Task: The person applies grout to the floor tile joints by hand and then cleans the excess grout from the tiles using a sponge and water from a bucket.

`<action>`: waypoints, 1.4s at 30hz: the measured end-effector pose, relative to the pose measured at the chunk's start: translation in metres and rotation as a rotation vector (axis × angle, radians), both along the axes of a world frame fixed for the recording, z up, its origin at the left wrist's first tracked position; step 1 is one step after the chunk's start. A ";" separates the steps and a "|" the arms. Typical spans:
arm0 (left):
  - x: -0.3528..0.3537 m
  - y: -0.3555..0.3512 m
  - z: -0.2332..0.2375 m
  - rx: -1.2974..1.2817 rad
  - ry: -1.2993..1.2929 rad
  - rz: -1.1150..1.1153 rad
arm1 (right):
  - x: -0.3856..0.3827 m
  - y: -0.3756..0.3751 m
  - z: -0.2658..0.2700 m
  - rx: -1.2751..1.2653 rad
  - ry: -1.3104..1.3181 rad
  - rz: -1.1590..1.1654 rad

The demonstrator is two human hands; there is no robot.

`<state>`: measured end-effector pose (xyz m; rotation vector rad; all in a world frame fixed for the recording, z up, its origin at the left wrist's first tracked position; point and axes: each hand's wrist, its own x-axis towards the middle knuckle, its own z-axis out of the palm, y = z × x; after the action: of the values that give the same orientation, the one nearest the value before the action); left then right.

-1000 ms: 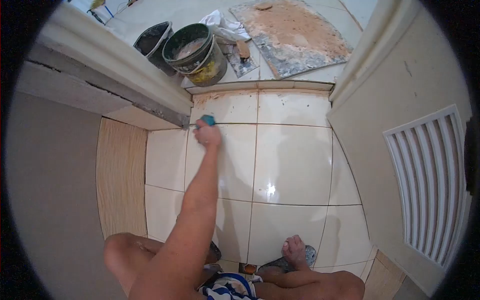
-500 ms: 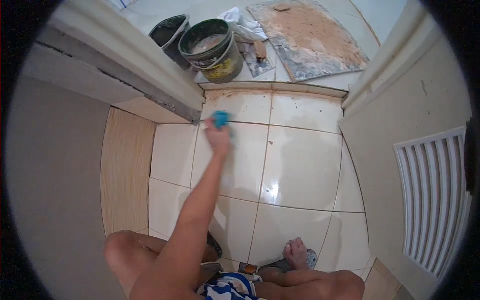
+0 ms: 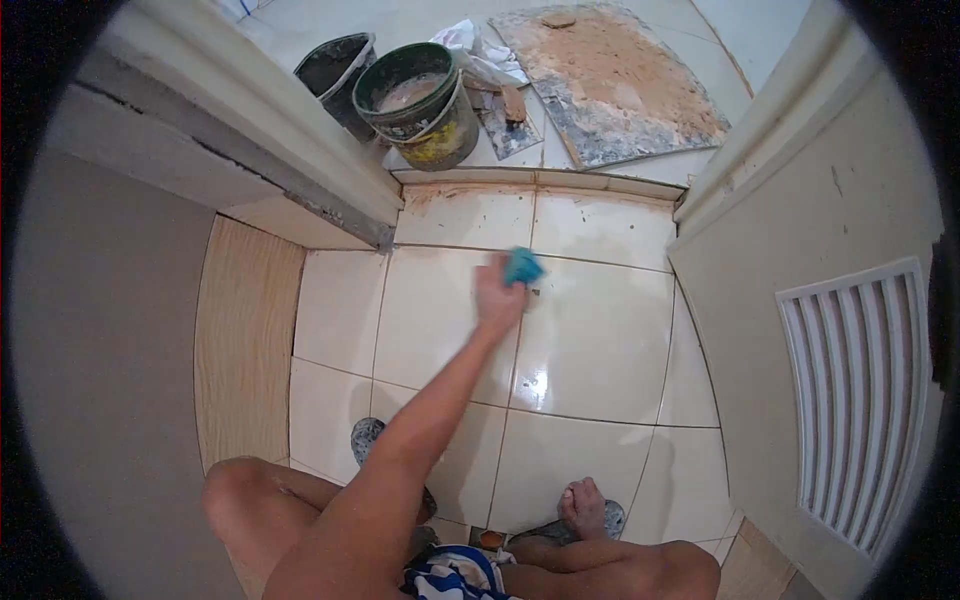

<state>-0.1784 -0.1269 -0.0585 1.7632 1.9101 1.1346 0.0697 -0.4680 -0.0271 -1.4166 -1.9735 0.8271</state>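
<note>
My left hand [image 3: 497,297] reaches forward over the floor, its fingers closed round a blue-green sponge [image 3: 522,267]. Motion blurs both, and the sponge's exact shape is hard to make out. The sponge is against the cream floor tiles [image 3: 600,330], close to where several joints meet. A small dark crumb [image 3: 536,292] lies just beside the hand. Reddish-brown smears [image 3: 440,196] mark the tiles along the step. My right hand is outside the picture.
Past the raised sill [image 3: 600,182] stand a bucket of cloudy water [image 3: 437,140] and a dark bucket [image 3: 335,75]. A board [image 3: 620,75] there carries brown powder. A door with a vent [image 3: 860,390] borders the right. My feet and a slipper [image 3: 367,438] are below.
My left hand has swept the sponge from near the left door jamb to the right and slightly nearer to me. A slipper now shows left of my arm.
</note>
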 end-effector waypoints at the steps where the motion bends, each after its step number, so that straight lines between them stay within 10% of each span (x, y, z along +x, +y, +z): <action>1: -0.025 0.002 0.010 -0.039 0.021 0.160 | -0.001 -0.001 -0.002 -0.004 0.004 -0.013; 4: -0.104 0.019 0.034 -0.363 0.355 0.530 | 0.001 -0.009 -0.007 -0.221 -0.023 -0.088; 9: -0.068 0.042 0.013 -0.437 0.342 0.540 | 0.003 -0.007 -0.005 -0.233 0.010 -0.069; 19: 0.063 0.000 0.015 -0.286 -0.070 -0.228 | 0.006 -0.013 -0.016 -0.289 -0.017 -0.058; 25: -0.087 0.043 0.028 0.043 -0.175 0.097 | 0.004 -0.015 -0.014 -0.195 -0.034 -0.095; 29: -0.165 0.064 0.039 -0.045 0.366 0.281 | 0.025 0.021 -0.003 -0.300 0.119 -0.125; 37: -0.148 0.117 0.007 -0.127 0.545 0.333 | 0.081 0.209 0.031 -0.155 -0.291 0.455; 42: -0.148 0.164 -0.036 -0.181 0.334 0.578 | 0.085 0.236 -0.043 -0.022 -0.342 0.037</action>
<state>-0.3265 0.0367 -0.0948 1.4056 2.7431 0.8144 0.1548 -0.2321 -0.0703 -1.6264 -2.2527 0.6573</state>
